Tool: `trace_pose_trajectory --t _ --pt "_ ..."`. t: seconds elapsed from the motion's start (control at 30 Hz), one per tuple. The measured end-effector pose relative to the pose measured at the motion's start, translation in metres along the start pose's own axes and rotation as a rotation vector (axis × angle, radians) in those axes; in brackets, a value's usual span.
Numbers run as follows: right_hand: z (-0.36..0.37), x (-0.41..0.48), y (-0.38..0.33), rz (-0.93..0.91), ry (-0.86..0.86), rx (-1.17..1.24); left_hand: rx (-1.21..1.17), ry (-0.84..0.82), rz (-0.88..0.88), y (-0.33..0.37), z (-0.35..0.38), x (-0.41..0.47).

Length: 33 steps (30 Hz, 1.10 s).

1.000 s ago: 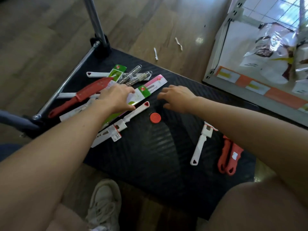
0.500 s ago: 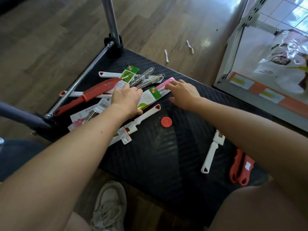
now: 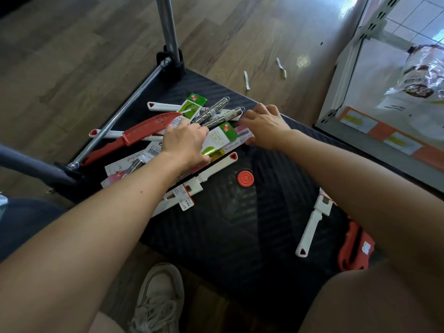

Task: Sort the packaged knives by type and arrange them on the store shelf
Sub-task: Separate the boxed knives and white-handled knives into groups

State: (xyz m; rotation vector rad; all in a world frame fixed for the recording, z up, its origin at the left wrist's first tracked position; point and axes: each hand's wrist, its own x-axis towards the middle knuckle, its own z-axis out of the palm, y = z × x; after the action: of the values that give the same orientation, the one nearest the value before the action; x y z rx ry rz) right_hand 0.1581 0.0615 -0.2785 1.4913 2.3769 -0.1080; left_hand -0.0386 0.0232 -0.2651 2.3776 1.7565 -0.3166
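Note:
A pile of packaged knives lies at the back left of a black cart deck point(image 3: 240, 224). It includes a red-sheathed knife point(image 3: 144, 131), steel-handled knives point(image 3: 216, 114), a green-carded pack point(image 3: 217, 140), a pink pack point(image 3: 241, 138) and white-handled knives point(image 3: 206, 173). My left hand point(image 3: 185, 143) lies on the pile, its fingers bent over the green-carded pack and its fingertips at the steel handles. My right hand point(image 3: 264, 123) holds the right end of the pink pack, thumb at its near edge and fingers over the top.
A lone white-handled knife point(image 3: 312, 224) and red-handled pieces point(image 3: 355, 248) lie at the deck's right under my forearm. A red disc point(image 3: 245, 178) sits mid-deck. The cart's metal handle posts point(image 3: 168, 27) rise at the back left. A store shelf point(image 3: 374, 126) stands at the right, and my shoe point(image 3: 158, 299) is below.
Both hands have slid further onto the pile. The right hand moved from the bare deck to the pink pack's end, and the left hand's fingers reached the steel handles.

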Motion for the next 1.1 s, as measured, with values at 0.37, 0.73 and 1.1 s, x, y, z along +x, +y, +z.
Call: trace_pose_trajectory --t 0.37,0.73,1.1 --pt "-0.008 -0.037 0.046 0.028 0.123 0.014 -0.379 0.150 0.008 0.020 -0.021 0.001" --pt "-0.020 -0.096 0.096 0.245 0.247 0.002 -0.557 0.404 0.005 0.067 -0.069 0.005" --pt "-0.020 -0.144 0.112 0.268 0.271 -0.014 -0.633 0.409 0.017 0.108 -0.074 -0.002"
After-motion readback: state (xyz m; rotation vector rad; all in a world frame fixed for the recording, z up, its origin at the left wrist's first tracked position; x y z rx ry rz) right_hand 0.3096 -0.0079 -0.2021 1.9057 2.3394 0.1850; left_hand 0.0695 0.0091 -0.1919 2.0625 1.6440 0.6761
